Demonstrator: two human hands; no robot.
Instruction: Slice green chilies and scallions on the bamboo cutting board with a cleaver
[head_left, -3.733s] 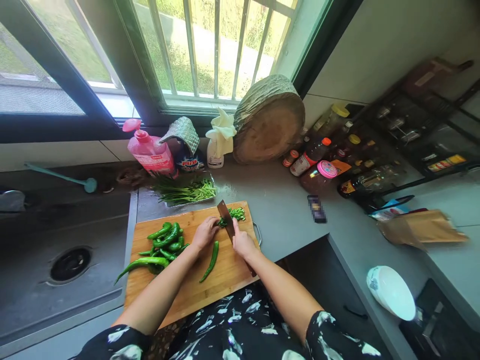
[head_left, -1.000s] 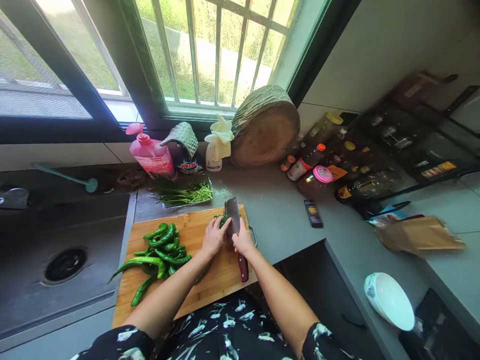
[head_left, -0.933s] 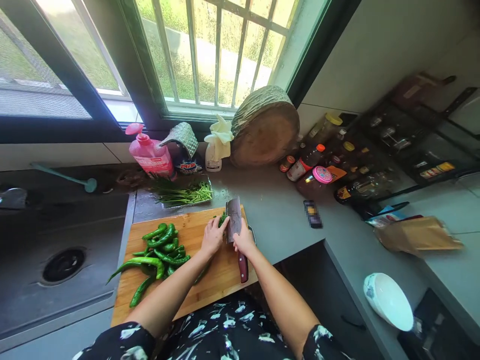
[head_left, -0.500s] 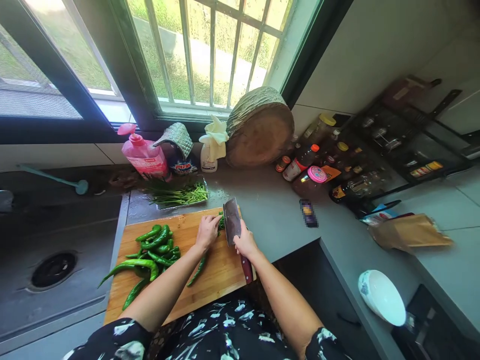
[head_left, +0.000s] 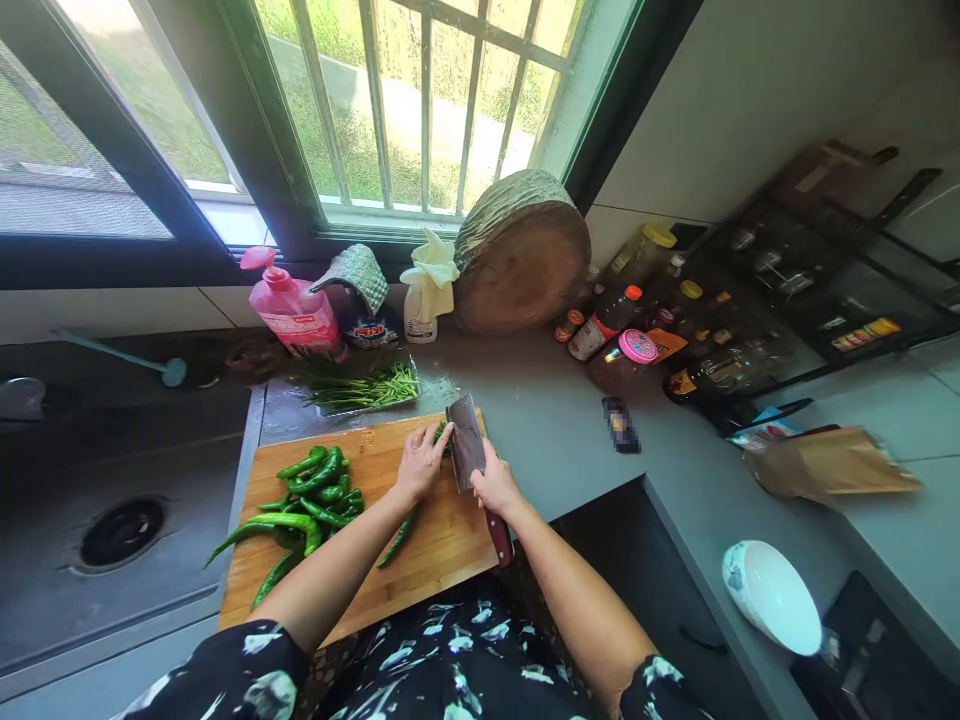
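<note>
Nearest the body, the right hand (head_left: 493, 483) is wrapping its fingers shut around the red-handled cleaver (head_left: 466, 452), blade flat-side up over the cutting board (head_left: 375, 560), ready to chop. The left hand (head_left: 421, 462) is lying just beside the blade, fingers curled down onto the pepper (head_left: 397, 538) being cut, pinning it so it cannot roll. Whole green peppers (head_left: 311, 490) are waiting in a pile on the board's left. Beyond, a tray of greens (head_left: 367, 385) is sitting by the pink bottle (head_left: 292, 310), under the window.
</note>
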